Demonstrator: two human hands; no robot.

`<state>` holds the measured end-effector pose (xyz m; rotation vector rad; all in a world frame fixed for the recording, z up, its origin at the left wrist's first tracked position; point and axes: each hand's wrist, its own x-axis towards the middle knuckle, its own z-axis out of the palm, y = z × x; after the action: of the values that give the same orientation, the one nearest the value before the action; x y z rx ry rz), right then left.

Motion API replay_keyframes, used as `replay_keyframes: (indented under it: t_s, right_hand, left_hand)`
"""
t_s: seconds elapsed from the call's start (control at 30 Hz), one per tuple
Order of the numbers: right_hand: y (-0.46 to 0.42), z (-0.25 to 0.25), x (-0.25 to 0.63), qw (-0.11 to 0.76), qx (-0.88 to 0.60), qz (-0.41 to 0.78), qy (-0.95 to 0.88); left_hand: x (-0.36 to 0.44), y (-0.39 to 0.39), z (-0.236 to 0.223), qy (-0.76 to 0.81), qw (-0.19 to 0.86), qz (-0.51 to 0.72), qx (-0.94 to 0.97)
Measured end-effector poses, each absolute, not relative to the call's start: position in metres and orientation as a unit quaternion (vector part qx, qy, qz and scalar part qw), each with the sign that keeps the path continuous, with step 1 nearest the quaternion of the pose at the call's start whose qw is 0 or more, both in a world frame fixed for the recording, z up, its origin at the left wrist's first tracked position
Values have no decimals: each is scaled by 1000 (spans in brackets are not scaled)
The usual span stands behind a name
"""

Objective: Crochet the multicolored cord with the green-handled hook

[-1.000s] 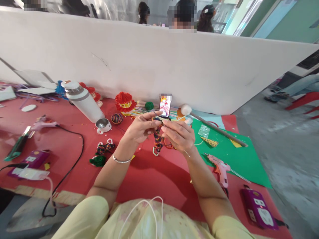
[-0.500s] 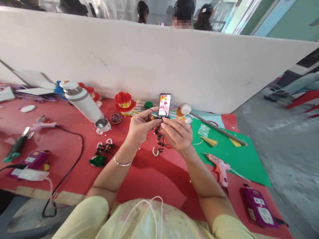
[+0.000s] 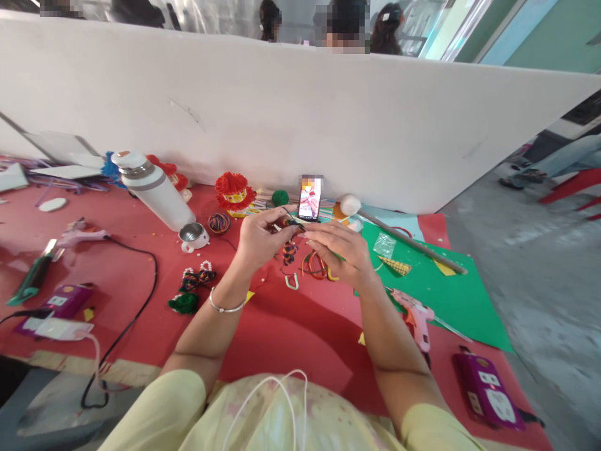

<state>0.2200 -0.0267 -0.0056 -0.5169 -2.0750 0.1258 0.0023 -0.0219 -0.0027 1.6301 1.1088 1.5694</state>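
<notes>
My left hand (image 3: 263,238) is closed, thumb and fingers pinching a dark multicoloured yarn piece (image 3: 290,252) that hangs below the fingertips. Close against it, my right hand (image 3: 340,247) is also closed, its fingertips meeting the same yarn piece at its top. What exactly sits between the right fingertips is too small to make out. Under the hands, on the red surface, lie a pale bent loop (image 3: 292,282) and some red and yellow curved strands (image 3: 315,266). Just beyond them a phone (image 3: 310,199) stands upright with a lit screen.
To the left are a white flask (image 3: 153,191), a metal-lined cup (image 3: 193,235), a yarn ball (image 3: 218,223) and beaded yarn pieces (image 3: 197,279). A pink glue gun (image 3: 416,313) and purple power box (image 3: 488,391) lie right. A stick (image 3: 413,242) crosses green paper (image 3: 460,300). A white partition (image 3: 263,113) stands behind.
The yarn piece hangs shorter and farther left under my left hand. My right hand has shifted slightly right, uncovering the red and yellow strands.
</notes>
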Motion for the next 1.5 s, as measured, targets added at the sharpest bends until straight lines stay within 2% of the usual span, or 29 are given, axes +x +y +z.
replay_keyframes:
  t_s: [0.2,0.4,0.47,0.53,0.7,0.83,1.0,1.2,1.3,1.4,1.5]
  right_hand:
    - [-26,-1,232,487,-203,204,-824]
    - [-25,-10,235,528,-243,466,-667]
    - [-22,-17,228,552,-222,509,-622]
    - [-19,-22,220,579,-211,480,-625]
    - [-18,-22,210,594,-243,286,-712]
    - [-21,-21,208,595,-228,283,-716]
    - [-22,-28,204,654,-231,254,-674]
    - [-22,-29,204,617,-258,203,-715]
    - [-24,-30,204,646,-246,178,-700]
    - [-25,-30,204,633,-230,165,-721]
    - [-25,-30,204,612,-259,159,-730]
  left_hand:
    - [-4,-23,1,389,359,572,627]
    - [-3,-28,2,315,591,531,519]
    - [5,-29,0,294,641,520,482]
    - [15,-30,-2,287,657,527,456]
    - [23,-30,-1,319,591,586,454]
    - [11,-29,3,313,618,562,453]
    - [14,-24,-3,305,624,581,423]
    - [21,-23,-9,343,482,654,471]
    - [18,-23,-6,327,547,632,441]
    - [16,-22,-4,314,625,591,402]
    - [20,-23,-5,331,552,631,433]
